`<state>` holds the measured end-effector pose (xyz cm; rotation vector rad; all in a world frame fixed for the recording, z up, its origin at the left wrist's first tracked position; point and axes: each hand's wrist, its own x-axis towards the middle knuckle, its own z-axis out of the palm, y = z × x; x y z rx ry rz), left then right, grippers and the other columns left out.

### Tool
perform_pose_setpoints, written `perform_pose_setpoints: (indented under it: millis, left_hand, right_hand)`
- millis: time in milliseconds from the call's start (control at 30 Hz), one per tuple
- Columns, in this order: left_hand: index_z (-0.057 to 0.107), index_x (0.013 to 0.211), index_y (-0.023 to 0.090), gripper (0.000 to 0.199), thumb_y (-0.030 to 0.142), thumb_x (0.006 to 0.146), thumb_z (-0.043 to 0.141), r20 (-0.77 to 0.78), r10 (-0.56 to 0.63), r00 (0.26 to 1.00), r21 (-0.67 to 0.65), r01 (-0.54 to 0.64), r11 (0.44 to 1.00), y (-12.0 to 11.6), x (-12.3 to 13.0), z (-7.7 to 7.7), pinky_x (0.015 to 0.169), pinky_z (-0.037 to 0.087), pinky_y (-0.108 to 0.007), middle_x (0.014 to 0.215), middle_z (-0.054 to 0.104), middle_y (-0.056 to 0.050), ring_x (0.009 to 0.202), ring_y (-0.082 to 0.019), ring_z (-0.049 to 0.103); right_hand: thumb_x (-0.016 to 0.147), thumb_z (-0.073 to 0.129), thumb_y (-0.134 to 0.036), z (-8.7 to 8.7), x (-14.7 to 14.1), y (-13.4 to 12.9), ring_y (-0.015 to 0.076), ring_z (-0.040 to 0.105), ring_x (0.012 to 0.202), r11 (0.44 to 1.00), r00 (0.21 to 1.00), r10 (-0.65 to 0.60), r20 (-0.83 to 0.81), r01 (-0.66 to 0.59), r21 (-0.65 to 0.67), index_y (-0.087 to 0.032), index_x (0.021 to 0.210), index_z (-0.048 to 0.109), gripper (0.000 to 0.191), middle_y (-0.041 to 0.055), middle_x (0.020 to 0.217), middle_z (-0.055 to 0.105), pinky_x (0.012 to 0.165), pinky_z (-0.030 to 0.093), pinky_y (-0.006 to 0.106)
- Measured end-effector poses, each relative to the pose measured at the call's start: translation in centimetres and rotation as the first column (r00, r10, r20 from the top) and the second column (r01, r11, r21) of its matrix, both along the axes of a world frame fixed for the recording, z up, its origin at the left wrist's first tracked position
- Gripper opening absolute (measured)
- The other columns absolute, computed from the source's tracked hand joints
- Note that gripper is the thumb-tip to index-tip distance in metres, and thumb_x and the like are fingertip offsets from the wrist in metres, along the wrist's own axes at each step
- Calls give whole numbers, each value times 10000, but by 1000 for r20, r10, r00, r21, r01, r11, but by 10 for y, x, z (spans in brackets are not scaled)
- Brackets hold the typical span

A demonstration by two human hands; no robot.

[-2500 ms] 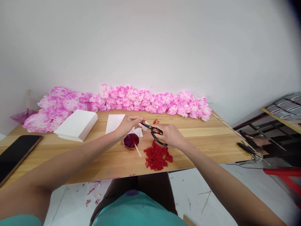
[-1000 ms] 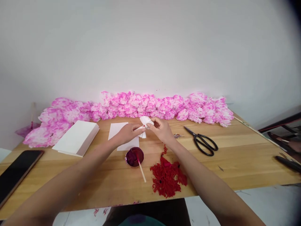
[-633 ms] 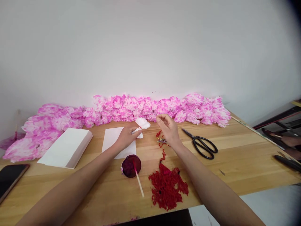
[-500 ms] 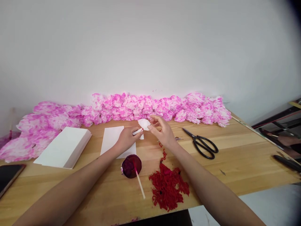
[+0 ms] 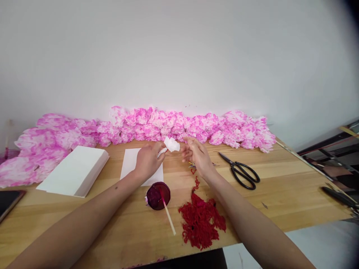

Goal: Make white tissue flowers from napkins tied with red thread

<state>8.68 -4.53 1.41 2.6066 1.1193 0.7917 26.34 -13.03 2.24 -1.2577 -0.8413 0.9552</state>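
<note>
My left hand point(image 5: 149, 160) grips a bunch of white paper point(image 5: 172, 144) by its narrow, folded lower end. Above the grip the paper spreads into a crumpled top, and a trace of red shows where the two parts meet. Just right of the paper is my right hand point(image 5: 198, 155), fingers apart and slightly curled, with nothing visible in it. Under my left hand lies a white sheet point(image 5: 129, 160). Red yarn point(image 5: 201, 220) lies in a tangled heap, its strand running up beneath my right hand toward a few thin sticks that are partly hidden.
Pink-and-white paper flowers point(image 5: 174, 125) line the wall. A stack of white paper point(image 5: 74, 170) stands at left, near a phone point(image 5: 9, 203). Black-handled scissors point(image 5: 244, 172) lie right. A dark dish of purple-red liquid point(image 5: 155, 200) holds a wooden stick point(image 5: 169, 220).
The paper's top has gone from a flat, spread fan to a bunched, crumpled shape. My right hand has come away from it to the right and opened.
</note>
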Motion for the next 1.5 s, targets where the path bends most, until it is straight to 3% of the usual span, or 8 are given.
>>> perform_pose_setpoints:
  millis: [100,200,433,700,967,1200,1367,1500]
  left_hand:
    - [637,1015,207,172,226,888,523,-104,-104,989,234,126,964,-1,-1,-3,656,361,-312,675,681,-24,650,-202,621]
    - [618,1067,209,193,262,906,527,-99,-215,972,272,234,933,-3,-1,-4,707,384,-336,766,705,-42,725,-214,645]
    - [521,1225,173,371,391,926,492,423,-139,895,-175,232,957,4,-3,0,894,464,-368,1128,659,-101,1018,-215,618]
    - [696,851,191,243,398,846,567,310,-169,936,-384,286,878,1,2,1,769,459,-290,883,732,-22,832,-195,650]
    - [629,739,190,168,333,803,571,328,-141,934,-325,252,912,0,3,-5,668,410,-248,706,669,15,689,-146,584]
    - [582,732,194,140,313,804,567,327,-110,939,-295,212,932,-2,2,-3,684,406,-268,711,650,9,687,-150,573]
    - [580,717,192,136,286,814,570,274,-159,948,-219,223,950,-7,3,-3,722,408,-293,730,656,5,708,-157,578]
    - [616,801,189,145,323,839,576,279,-200,939,-257,273,927,-8,4,-2,764,432,-303,813,686,-13,781,-173,609]
  right_hand:
    - [837,550,-537,3,-9,-3,140,610,640,971,959,207,-195,-226,-78,-234,1106,573,406,25,798,655,459,514,230]
    - [736,673,-339,1,-11,-2,127,611,686,982,967,179,-179,-188,-31,-236,1049,596,338,11,876,669,499,528,216]
    - [682,596,-200,-6,1,6,112,569,629,997,998,49,49,-52,59,-239,975,630,298,-15,842,677,519,487,221]
    - [748,604,-234,-8,-3,2,146,610,730,981,964,141,224,-166,98,-252,1102,623,355,2,931,689,589,490,255]
    - [827,590,-311,-9,4,5,155,623,798,973,982,-84,167,44,227,-261,1211,554,389,13,950,682,677,512,290]
    - [904,553,-383,2,3,-7,204,624,998,950,855,-237,462,104,296,-249,1023,659,208,42,1033,689,923,462,372]
    - [829,649,-315,3,0,-5,223,599,972,959,665,-192,722,-28,282,-233,1016,669,205,54,1013,696,899,443,392]
    - [833,628,-265,-1,-4,-3,202,607,844,968,645,-162,747,-41,246,-230,877,674,73,34,876,701,818,452,360]
